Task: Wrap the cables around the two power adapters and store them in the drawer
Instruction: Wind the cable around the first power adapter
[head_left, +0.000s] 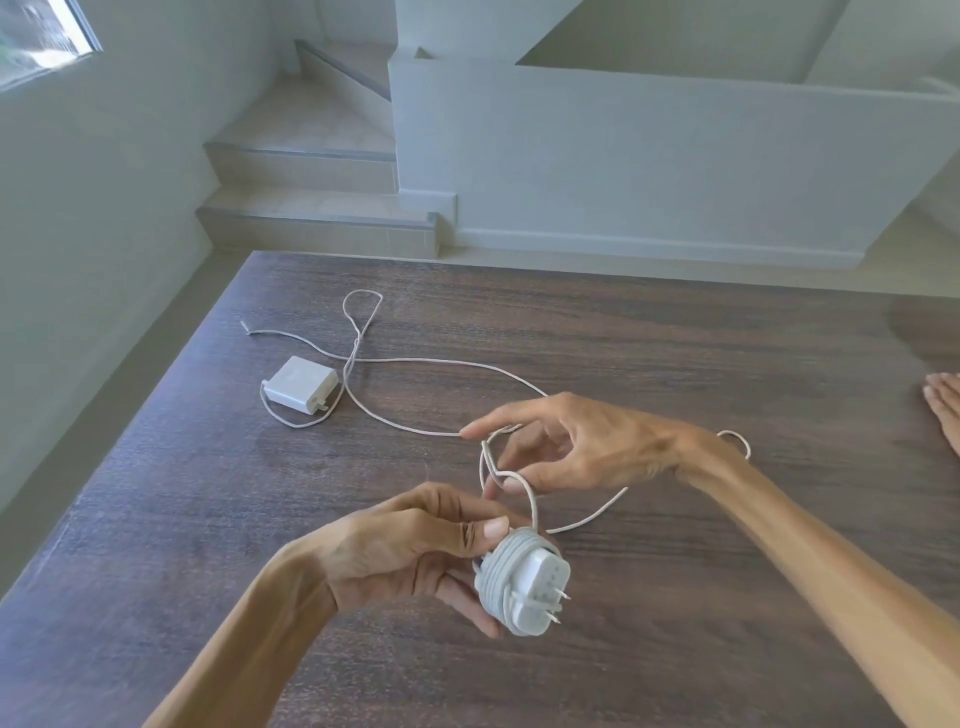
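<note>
On the dark wood-grain table (675, 338), left of and beyond the hands, a flat, square white adapter (301, 383) with rounded corners lies with its thin white cord (415, 360) snaking loose across the table in open loops. Nearer than that adapter and to its right, the left hand (400, 551) grips a second, blocky white adapter (524, 590), its metal prongs pointing right and smooth cable (524, 499) wound round it in tight, even turns. Just beyond and right of this bundle, the right hand (582, 441) pinches the free length of cable between curled fingers (511, 486), a loop arching down to the coil.
</note>
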